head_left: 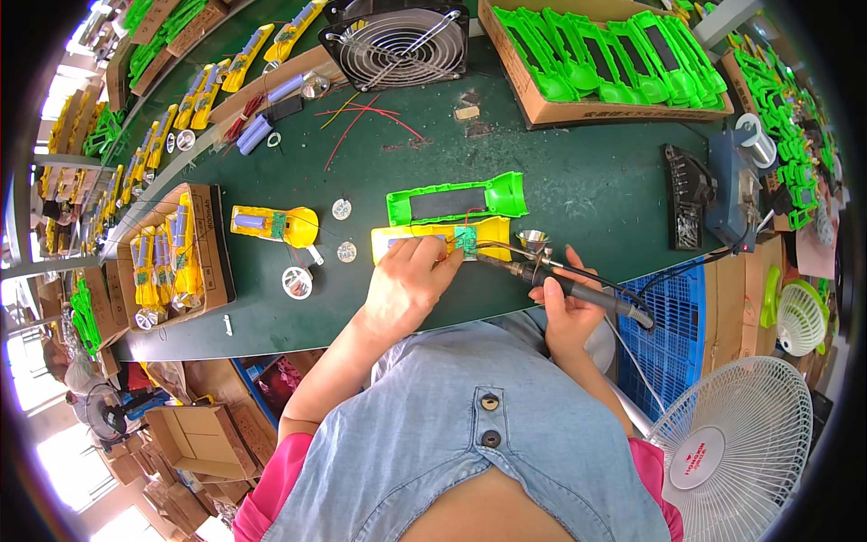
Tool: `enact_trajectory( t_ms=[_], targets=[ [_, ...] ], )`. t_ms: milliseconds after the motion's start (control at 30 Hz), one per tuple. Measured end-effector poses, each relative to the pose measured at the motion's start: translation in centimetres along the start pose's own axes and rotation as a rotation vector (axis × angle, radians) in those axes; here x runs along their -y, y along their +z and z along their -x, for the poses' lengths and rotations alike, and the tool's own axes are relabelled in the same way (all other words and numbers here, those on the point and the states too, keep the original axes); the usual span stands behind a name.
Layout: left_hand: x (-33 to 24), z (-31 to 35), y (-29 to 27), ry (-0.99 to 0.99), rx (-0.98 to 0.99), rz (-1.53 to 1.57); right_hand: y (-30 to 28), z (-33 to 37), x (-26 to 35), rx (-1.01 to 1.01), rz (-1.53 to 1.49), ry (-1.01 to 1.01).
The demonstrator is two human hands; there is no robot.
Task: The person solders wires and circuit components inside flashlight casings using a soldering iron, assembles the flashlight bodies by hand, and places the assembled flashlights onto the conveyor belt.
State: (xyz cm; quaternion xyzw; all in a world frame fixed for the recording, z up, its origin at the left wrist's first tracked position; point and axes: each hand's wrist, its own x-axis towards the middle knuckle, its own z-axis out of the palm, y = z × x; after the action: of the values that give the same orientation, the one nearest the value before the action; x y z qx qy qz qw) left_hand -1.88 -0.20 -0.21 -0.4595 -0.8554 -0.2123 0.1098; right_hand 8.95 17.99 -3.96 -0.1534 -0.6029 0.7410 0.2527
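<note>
- Head view: the left hand [405, 278] rests curled fingers on the yellow half-shell [492, 229], at the near middle of the table [587, 167], likely to steady it; whether they also pinch a wire, I cannot tell.
- The right hand [571, 314] has its fingers wrapped around the soldering iron [580, 291], probably slanted so its tip reaches the circuit board [465, 238] in the shell; contact is unclear.
- The green half-shell [506, 195] lies lengthwise just beyond the yellow one, perhaps for easy reach.
- The table's near edge runs close to the person's body, leaving the wrists little room; the iron's rear end seems to overhang it.
- More room lies right, toward the black stand [688, 200]; a loose reflector [296, 283] limits moves left.
</note>
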Motion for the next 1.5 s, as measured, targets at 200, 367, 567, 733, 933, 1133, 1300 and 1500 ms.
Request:
enact_trajectory(
  t_ms=[200, 367, 567, 733, 933, 1133, 1300, 1500],
  targets=[
    [-0.1, 0.0, -0.1, -0.015, 0.009, 0.009, 0.1, 0.0, 0.5, -0.023, -0.035, -0.032],
    [-0.2, 0.1, -0.1, -0.019, 0.013, 0.011, -0.2, 0.0, 0.4, -0.022, -0.034, -0.040],
    [-0.4, 0.0, 0.0, -0.026, -0.054, 0.045, -0.7, -0.6, 0.6, -0.042, -0.013, -0.106],
    [3.1, -1.5, -0.7, -0.336, -0.234, -0.048, -1.9, -1.6, 1.3, -0.097, 0.038, -0.189],
    [7.0, -2.1, -0.3, -0.579, 0.090, -0.007, -2.3, -3.9, 2.6, -0.065, 0.142, -0.342],
    [3.1, 3.1, -0.1, -0.359, -0.305, 0.182, -3.9, -6.1, 3.4, -0.112, 0.191, -0.422],
    [3.3, 3.5, 0.7, -0.254, -0.179, 0.285, -2.9, -9.0, 5.0, -0.144, 0.198, -0.469],
    [9.7, -6.8, -17.6, -0.277, 0.504, 0.145, -4.8, -12.7, 6.0, -0.170, 0.279, -0.457]
  ],
)
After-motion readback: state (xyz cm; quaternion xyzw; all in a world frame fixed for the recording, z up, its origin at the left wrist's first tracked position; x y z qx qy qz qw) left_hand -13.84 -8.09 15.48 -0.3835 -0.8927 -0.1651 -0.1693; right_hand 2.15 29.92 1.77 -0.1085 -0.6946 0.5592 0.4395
